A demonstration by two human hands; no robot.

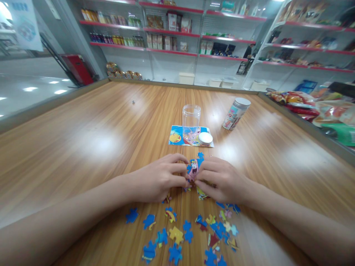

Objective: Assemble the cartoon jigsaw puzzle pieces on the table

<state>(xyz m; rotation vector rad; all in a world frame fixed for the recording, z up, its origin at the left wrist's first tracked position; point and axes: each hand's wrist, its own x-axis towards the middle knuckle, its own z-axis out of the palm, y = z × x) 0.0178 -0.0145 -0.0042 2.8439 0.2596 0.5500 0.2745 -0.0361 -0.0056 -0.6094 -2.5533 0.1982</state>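
Observation:
Both hands meet over a partly joined jigsaw puzzle (194,166) with a pink cartoon figure on blue. My left hand (163,177) has its fingers curled, with the tips gripping the puzzle's left edge. From the other side my right hand (222,177) pinches the puzzle's lower right part and hides some of it. Just beyond the joined part lies a small blue puzzle piece (200,155). Nearer to me are several loose pieces, among them a yellow piece (176,235), a dark blue piece (131,215) and a red piece (213,240).
Ahead, a clear plastic jar (191,118) stands on a picture card (175,136) beside a white lid (205,138). A lidded canister (235,114) with a printed label stands to the right. Bagged goods (299,105) lie beyond the wooden table's (83,147) right edge; stocked shelves (172,31) line the back.

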